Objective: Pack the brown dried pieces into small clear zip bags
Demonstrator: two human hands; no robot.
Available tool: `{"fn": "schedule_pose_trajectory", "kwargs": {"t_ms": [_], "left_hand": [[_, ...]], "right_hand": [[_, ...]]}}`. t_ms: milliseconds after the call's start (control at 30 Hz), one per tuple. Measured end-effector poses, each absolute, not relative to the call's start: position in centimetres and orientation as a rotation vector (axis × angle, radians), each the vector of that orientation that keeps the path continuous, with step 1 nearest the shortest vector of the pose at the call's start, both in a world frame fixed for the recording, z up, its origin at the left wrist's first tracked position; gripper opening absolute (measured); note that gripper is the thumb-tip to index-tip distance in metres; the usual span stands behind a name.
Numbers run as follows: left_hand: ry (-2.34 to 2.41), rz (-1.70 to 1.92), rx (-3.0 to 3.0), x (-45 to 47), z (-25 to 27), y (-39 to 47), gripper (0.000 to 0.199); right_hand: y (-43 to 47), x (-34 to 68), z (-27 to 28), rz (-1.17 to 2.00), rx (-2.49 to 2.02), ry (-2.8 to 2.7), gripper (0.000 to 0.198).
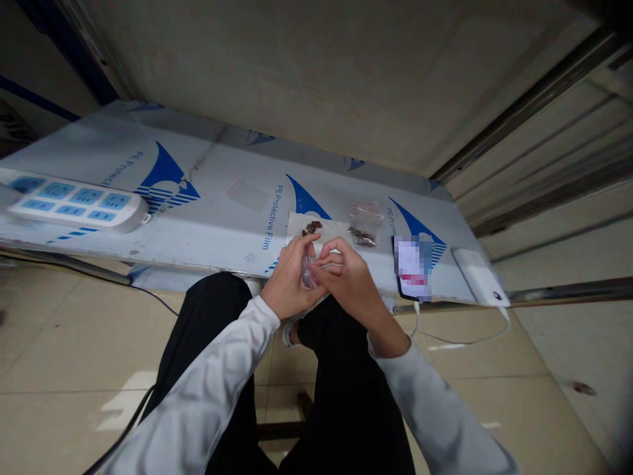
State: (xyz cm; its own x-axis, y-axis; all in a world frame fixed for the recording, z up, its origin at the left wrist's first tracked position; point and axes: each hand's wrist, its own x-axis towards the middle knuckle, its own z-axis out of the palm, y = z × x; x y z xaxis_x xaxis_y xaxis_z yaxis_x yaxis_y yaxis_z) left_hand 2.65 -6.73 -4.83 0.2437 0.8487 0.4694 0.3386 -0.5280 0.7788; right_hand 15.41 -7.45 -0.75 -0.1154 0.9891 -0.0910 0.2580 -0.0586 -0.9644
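Between my two hands is a small clear plastic bag (307,272), held just over the table's near edge. My left hand (288,277) is curled around its left side, with the thumb below. From the right, my right hand (346,274) pinches at the bag with bent fingers. What the bag holds, if anything, I cannot make out. Just beyond my fingertips, a pile of small brown pieces (312,228) lies on a white sheet (297,223). To its right rests a clear zip bag (366,224) with similar dark brown pieces in its lower part.
The table (222,231) is covered in printed protective film. A white power strip (79,204) lies at the left, and a flat clear bag (247,195) lies near the middle. On the right are a phone (413,269) with a cable and a white power bank (479,277).
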Motion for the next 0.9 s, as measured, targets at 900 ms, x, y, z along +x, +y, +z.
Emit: {"fn": "schedule_pose_trajectory", "kwargs": {"t_ms": [900], "left_hand": [[1.410,1.394,1.628,0.9,-6.0,-5.0,0.021]], "right_hand": [[1.6,18.3,-4.6,0.355,-1.633,-2.105,0.032]]}}
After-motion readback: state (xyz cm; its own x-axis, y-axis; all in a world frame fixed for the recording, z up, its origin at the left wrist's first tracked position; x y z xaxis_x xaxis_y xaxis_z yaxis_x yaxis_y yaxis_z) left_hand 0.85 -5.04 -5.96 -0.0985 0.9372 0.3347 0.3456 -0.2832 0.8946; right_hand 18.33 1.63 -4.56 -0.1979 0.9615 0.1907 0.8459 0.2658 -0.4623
